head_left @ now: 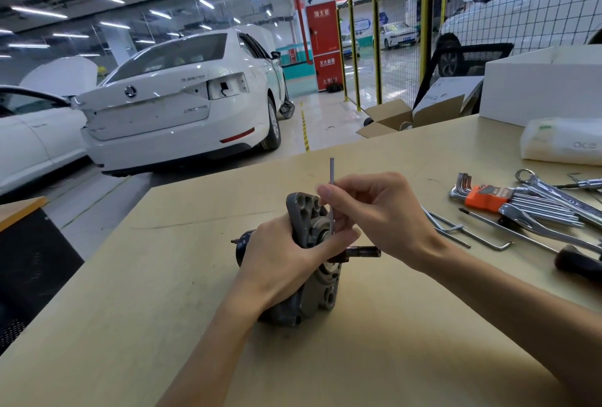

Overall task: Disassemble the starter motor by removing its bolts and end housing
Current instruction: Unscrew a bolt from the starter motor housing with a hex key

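I have only one view, from the camera worn on the person's head. It looks forward and down over the desk (374,357) from the near edge, wide-angle, so straight lines bow toward the borders. It sits close: both forearms enter from the bottom and the left hand (280,263) and right hand (381,211) meet near the middle. The upper half faces out past the far desk edge into the workshop, where a white car (182,106) stands at left.
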A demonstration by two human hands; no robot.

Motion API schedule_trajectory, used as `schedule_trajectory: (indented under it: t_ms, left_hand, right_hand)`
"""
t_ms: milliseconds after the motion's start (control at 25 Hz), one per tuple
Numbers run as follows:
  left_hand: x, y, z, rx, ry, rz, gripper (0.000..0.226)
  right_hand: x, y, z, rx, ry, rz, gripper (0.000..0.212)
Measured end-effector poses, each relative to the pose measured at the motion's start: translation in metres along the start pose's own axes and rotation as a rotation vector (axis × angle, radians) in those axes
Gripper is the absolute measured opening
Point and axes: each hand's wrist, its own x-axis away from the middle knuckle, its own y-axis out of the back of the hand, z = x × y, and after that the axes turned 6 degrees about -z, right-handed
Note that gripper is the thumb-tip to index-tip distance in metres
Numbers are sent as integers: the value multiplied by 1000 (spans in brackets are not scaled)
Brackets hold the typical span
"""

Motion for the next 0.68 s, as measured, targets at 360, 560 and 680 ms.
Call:
schedule_trajectory:
  t_ms: [360,560,680]
  left_hand:
    - [2,0,3,-4,0,-16,38]
    - [4,0,4,16,-21,-7,36]
    - [3,1,5,82,21,-13,36]
  right_hand:
    - [1,-2,1,-18,9,14,21]
    - [1,-4,3,-82,3,54,6]
    - [6,-7,3,-97,-13,108,6]
